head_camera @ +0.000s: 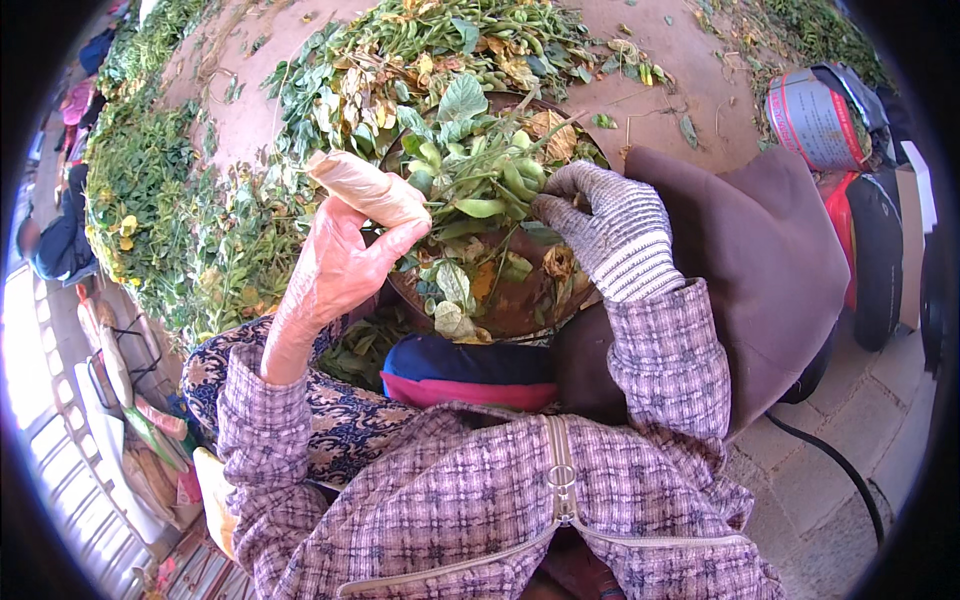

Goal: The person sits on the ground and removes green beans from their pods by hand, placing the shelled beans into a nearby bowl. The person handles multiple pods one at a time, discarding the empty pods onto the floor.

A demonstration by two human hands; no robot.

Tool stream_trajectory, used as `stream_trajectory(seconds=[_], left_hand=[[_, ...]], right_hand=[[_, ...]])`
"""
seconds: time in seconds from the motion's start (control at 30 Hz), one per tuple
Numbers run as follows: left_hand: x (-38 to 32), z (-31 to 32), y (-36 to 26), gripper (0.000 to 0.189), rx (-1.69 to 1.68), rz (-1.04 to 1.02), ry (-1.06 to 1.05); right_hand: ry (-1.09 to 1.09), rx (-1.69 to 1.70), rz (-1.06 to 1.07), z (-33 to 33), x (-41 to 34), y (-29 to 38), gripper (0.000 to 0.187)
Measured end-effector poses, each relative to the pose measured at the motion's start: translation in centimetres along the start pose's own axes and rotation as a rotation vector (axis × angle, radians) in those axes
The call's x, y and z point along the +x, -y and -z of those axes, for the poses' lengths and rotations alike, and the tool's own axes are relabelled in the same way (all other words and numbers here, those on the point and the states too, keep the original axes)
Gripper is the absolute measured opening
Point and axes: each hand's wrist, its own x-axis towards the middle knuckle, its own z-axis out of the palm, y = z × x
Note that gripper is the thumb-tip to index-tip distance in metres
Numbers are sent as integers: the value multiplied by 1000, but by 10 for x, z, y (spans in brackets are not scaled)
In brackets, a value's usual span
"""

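My left hand (352,240) is bare at the palm, with a pale wrapping around its fingers; thumb and wrapped fingers meet at green stems. My right hand (611,217), in a grey-and-white knitted glove, has its fingertips pinched at the right side of a cluster of green soybean pods (521,178). The stems and pods span the space between both hands. Below them is a round, brown shallow pan (517,300) holding loose leaves and dry bits. Just beyond the pan lies a heap of bean plants (450,45) with green and yellowed leaves.
More bean plants (225,255) are piled at the left. A brown cloth (757,247) covers the area right of my glove. A printed bucket (817,120) stands at the upper right. Another person (64,225) is at the far left. A black cable (832,457) crosses the paving.
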Motion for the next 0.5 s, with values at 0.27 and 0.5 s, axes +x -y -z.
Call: stream_trajectory(seconds=[0.27,0.5], left_hand=[[-8,3,-4,16,208,55,41],[-14,0,-4,16,267,-111,-216]], right_hand=[[12,91,-26,-18,-1,0,26],[12,188,4,-25,-6,1,19]])
